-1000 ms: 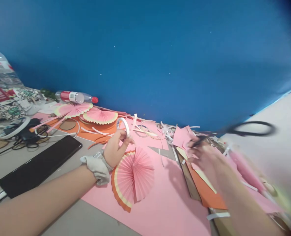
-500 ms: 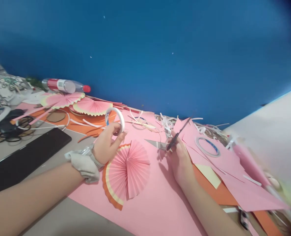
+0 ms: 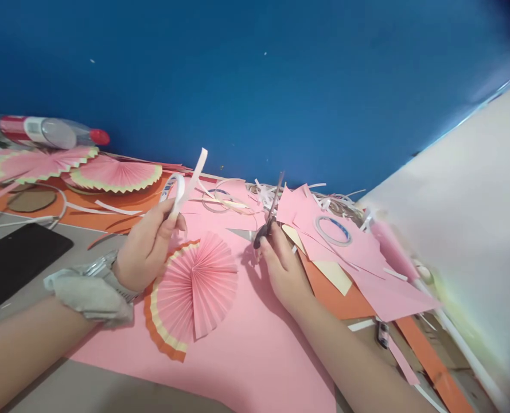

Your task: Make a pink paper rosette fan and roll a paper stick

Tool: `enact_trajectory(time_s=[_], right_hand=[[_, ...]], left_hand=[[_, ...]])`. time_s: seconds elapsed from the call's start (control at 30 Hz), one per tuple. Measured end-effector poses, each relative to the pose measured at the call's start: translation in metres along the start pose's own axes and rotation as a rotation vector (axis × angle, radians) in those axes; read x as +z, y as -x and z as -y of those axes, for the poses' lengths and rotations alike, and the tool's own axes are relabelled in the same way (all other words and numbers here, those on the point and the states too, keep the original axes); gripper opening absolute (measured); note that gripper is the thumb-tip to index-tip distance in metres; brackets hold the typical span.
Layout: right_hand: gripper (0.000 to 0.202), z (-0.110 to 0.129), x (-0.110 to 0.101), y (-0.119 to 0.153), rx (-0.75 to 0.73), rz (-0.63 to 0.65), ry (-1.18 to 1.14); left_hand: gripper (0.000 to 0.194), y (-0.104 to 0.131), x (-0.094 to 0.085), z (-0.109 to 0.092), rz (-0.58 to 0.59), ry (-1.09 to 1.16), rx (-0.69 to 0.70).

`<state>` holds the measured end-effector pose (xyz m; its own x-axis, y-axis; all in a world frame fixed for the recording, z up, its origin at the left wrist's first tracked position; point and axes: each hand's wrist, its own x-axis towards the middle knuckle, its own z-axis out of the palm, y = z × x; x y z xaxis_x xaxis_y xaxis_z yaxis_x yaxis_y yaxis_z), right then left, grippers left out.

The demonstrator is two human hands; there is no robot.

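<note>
My left hand (image 3: 147, 246) grips a roll of white tape (image 3: 178, 192), from which a loose strip (image 3: 199, 166) sticks up to the right. Scissors (image 3: 267, 226) with dark handles are held in my right hand (image 3: 283, 264), one blade pointing up and away. Between and below the hands, a pleated pink paper fan (image 3: 192, 287) with a cream and orange edge on its left side lies on a large pink sheet (image 3: 255, 355).
At the left are a black phone (image 3: 22, 258), other pleated fans (image 3: 117, 172) and a plastic bottle (image 3: 52, 132) by the blue wall. Another tape roll (image 3: 333, 230) lies on pink paper at the right, near orange sheets (image 3: 336, 298) and paper scraps.
The view has shifted, so most things appear further left. A tape strip now stands out from the roll in my left hand. The scissors in my right hand point more upright.
</note>
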<state>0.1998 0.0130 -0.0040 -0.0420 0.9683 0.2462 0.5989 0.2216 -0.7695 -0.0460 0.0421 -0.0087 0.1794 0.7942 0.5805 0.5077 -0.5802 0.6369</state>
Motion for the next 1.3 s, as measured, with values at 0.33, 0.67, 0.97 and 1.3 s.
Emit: enact_trajectory(time_s=[0.33,0.67,0.97,1.3], right_hand=[[0.029,0.008,-0.001,-0.001,-0.002,0.165,0.079],[0.033,0.016,0.002,0.006,-0.215,0.237,0.305],[0.03,0.013,0.001,0.007,-0.294,0.155,0.517],[0.024,0.002,0.003,0.006,-0.45,0.082,0.659]], left_hand=[[0.019,0.003,-0.005,-0.01,-0.013,-0.015,0.081],[0.019,0.002,-0.005,-0.012,0.126,-0.037,0.265],[0.019,0.002,-0.003,-0.011,0.162,-0.109,0.279],[0.019,0.004,-0.002,-0.008,0.174,-0.134,0.313]])
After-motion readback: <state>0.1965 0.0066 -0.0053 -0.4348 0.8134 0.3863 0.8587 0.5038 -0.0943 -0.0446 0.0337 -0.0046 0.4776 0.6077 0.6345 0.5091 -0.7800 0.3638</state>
